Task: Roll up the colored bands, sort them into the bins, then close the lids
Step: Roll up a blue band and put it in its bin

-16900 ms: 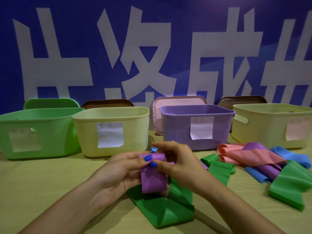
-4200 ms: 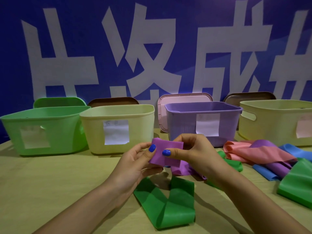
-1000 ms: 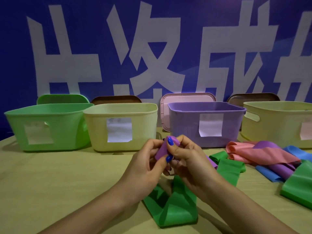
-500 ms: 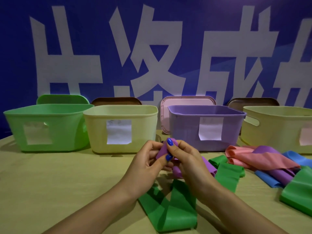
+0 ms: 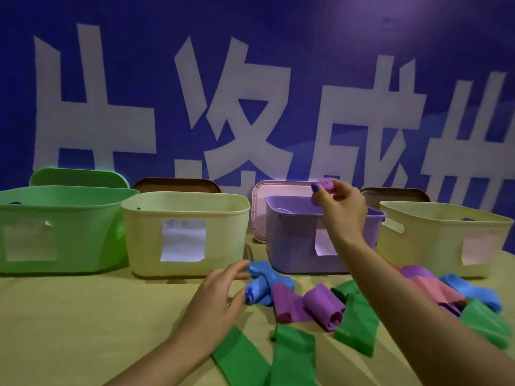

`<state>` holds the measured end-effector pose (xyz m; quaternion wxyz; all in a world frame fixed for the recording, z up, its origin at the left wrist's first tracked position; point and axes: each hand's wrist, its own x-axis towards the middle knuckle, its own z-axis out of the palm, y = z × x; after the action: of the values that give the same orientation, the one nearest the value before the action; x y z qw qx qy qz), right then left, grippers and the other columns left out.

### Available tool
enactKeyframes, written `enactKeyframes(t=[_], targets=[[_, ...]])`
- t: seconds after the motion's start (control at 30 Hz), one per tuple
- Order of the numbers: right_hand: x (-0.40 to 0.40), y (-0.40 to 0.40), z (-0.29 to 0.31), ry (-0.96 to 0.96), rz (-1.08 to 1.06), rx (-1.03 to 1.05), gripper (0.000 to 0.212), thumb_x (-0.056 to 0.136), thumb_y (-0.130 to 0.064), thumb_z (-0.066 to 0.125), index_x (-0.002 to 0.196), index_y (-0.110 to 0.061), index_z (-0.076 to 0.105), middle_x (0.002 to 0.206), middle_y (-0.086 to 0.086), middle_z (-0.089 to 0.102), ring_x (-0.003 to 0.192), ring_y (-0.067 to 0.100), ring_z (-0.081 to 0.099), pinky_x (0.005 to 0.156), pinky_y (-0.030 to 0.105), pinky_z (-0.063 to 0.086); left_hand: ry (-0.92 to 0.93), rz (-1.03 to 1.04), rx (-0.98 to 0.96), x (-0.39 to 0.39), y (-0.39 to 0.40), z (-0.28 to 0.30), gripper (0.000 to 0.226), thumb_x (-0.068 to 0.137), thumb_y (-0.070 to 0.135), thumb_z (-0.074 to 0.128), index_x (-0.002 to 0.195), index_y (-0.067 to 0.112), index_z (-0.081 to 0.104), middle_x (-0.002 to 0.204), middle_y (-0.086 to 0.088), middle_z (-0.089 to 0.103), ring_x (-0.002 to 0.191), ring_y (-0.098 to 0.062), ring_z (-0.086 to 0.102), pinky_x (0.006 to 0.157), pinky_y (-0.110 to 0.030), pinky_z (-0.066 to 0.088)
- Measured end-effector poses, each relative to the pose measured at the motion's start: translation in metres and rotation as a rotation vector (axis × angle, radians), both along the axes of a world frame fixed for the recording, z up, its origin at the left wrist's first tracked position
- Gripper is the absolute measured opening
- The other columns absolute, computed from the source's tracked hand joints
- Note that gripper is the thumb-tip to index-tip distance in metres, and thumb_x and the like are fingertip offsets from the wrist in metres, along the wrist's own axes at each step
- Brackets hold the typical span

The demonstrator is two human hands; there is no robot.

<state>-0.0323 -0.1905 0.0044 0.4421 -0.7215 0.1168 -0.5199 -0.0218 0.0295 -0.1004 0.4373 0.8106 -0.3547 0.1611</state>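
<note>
We have the purple roll [image 5: 325,184] pinched between the thumb and fingertips of our right hand [image 5: 344,208], held above the open purple bin [image 5: 292,246], roughly over its near rim and not clearly past it. That is the first risk: if we let go here, the roll may strike the rim below the grip and bounce to the table [image 5: 69,316] instead of dropping inside. The second risk is the roll itself; nothing binds it, so a loose pinch or a long drop could let the coil spring open, and it would land in the bin unrolled. A lower release, further beyond the rim, looks safer to us. Our left hand [image 5: 220,293] is spread, fingers apart, holding nothing, its fingertips touching or just short of the blue band [image 5: 263,285] that lies crumpled below and to the left of the grip; we cannot tell whether it presses on the band. Reaching there while our eyes follow the right hand could drag that band into the purple band [image 5: 320,305] lying against it, or tangle it with the green band [image 5: 281,358] nearer to us. Further right of the grip a heap of pink, purple, blue and green bands overlaps, so pulling one free may undo others. All four bins stand open, lids propped behind them, so most of the job remains.
</note>
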Motion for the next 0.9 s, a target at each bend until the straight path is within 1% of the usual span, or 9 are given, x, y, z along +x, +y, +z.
enactKeyframes(t=[0.1,0.2,0.27,0.37,0.5,0.63,0.7,0.8,0.9], targets=[[0.028,-0.019,0.008,0.263,-0.223,-0.092,0.043,0.086,-0.049,0.060,0.118,-0.021,0.062,0.113,0.006,0.066,0.112,0.027,0.053,0.100,0.044,0.033,-0.065,0.014,0.052,0.006,0.000,-0.003,0.046,0.092,0.011,0.056,0.128,0.038,0.046,0.110,0.027,0.048,0.110,0.008,0.042,0.090,-0.003,0.032],[0.032,-0.014,0.003,0.500,-0.222,-0.141,0.058,0.090,-0.059,0.042,0.135,-0.023,0.047,0.135,0.009,0.052,0.131,0.031,0.035,0.109,0.050,0.017,-0.134,0.021,0.087,0.010,0.000,-0.005,0.043,0.091,0.008,0.055,0.128,0.030,0.052,0.116,0.028,0.043,0.114,0.006,0.037,0.090,0.005,0.018],[0.027,-0.007,-0.006,0.493,-0.195,-0.269,0.055,0.095,-0.056,0.031,0.140,-0.026,0.041,0.146,0.006,0.040,0.139,0.027,0.025,0.113,0.051,0.007,-0.145,0.012,0.086,0.011,0.001,-0.005,0.042,0.091,0.006,0.054,0.126,0.029,0.054,0.118,0.028,0.039,0.113,0.007,0.034,0.090,0.006,0.015],[0.010,0.008,-0.026,0.383,-0.188,-0.472,0.051,0.097,-0.052,0.027,0.142,-0.030,0.037,0.151,-0.003,0.032,0.142,0.018,0.018,0.114,0.040,0.003,-0.148,-0.005,0.086,0.011,0.001,-0.006,0.042,0.090,0.003,0.054,0.124,0.028,0.056,0.119,0.027,0.040,0.115,0.005,0.035,0.091,0.006,0.015],[-0.013,0.031,-0.066,0.308,-0.003,-0.516,0.064,0.084,-0.055,0.029,0.133,-0.019,0.048,0.135,0.003,0.048,0.129,0.022,0.037,0.109,0.035,0.026,-0.157,-0.007,0.080,0.015,0.000,-0.008,0.048,0.085,-0.011,0.048,0.116,0.021,0.065,0.123,0.023,0.044,0.118,0.000,0.040,0.092,0.006,0.014],[-0.015,0.048,-0.090,0.877,0.101,-0.746,0.050,0.093,-0.048,0.041,0.134,-0.020,0.043,0.133,0.005,0.048,0.121,0.025,0.044,0.098,0.035,0.035,-0.147,0.016,0.043,0.016,0.000,-0.008,0.046,0.083,-0.013,0.049,0.106,0.021,0.070,0.119,0.026,0.047,0.114,-0.001,0.044,0.090,0.007,0.017],[-0.013,0.056,-0.089,0.988,0.035,-0.784,0.043,0.094,-0.050,0.038,0.113,-0.015,0.054,0.119,0.010,0.058,0.108,0.029,0.052,0.082,0.035,0.039,-0.126,0.017,0.024,0.016,0.000,-0.008,0.045,0.083,-0.013,0.050,0.103,0.021,0.071,0.116,0.028,0.047,0.114,-0.001,0.046,0.089,0.007,0.019],[-0.018,0.060,-0.083,0.942,0.001,-0.720,0.030,0.095,-0.041,0.038,0.091,-0.015,0.054,0.104,0.010,0.063,0.093,0.031,0.057,0.068,0.032,0.033,-0.072,0.010,0.018,0.016,0.000,-0.008,0.052,0.082,-0.018,0.043,0.099,0.022,0.071,0.117,0.026,0.048,0.117,0.002,0.045,0.090,0.006,0.021],[-0.027,0.057,-0.076,0.739,0.075,-0.495,0.020,0.091,-0.029,0.040,0.079,-0.017,0.049,0.087,0.008,0.061,0.083,0.031,0.055,0.065,0.032,0.033,-0.040,0.014,-0.016,0.016,0.001,-0.008,0.058,0.081,-0.020,0.040,0.096,0.027,0.069,0.123,0.025,0.045,0.118,0.011,0.040,0.091,0.004,0.021]])
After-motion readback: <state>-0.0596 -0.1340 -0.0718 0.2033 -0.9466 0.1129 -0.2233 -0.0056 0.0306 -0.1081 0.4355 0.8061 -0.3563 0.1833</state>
